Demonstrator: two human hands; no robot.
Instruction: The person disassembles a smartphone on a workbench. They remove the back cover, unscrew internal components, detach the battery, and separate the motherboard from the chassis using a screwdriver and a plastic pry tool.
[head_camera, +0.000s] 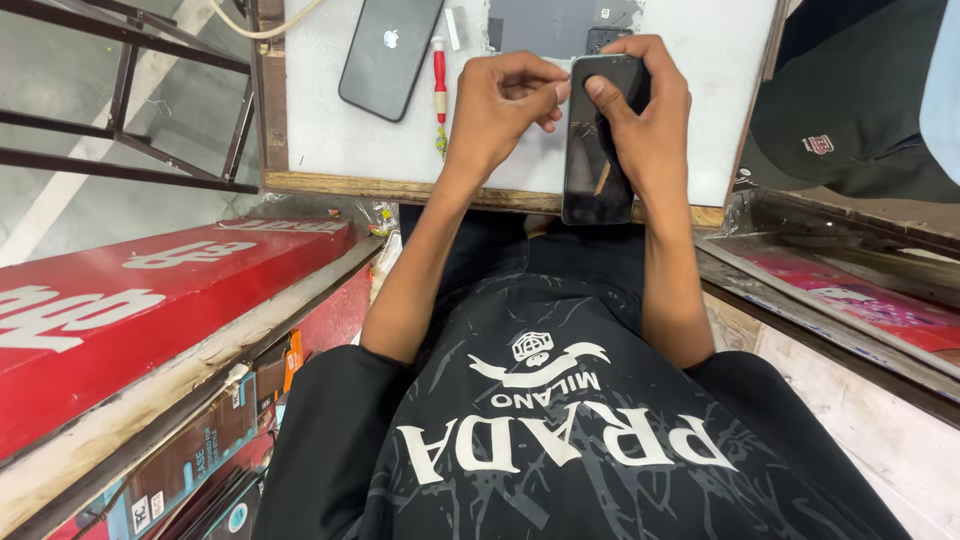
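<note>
The right hand (645, 120) is wrapped closed around the top of a dark, glossy slab phone with a cracked screen (592, 165), held upright over the near wooden edge of the white work board (330, 140). The left hand (500, 105) pinches the phone's upper left edge. Further onto the board lie a black phone (388, 55) face down and a red-handled screwdriver (438, 85)

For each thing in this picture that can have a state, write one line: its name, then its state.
Black phone: held upright off the table in both hands, screen dark.
Left hand: closed on the phone's top edge.
Right hand: wrapped around the phone's upper part.
Second phone: lying back up on the white table.
Red screwdriver: lying flat on the table, untouched.
</note>
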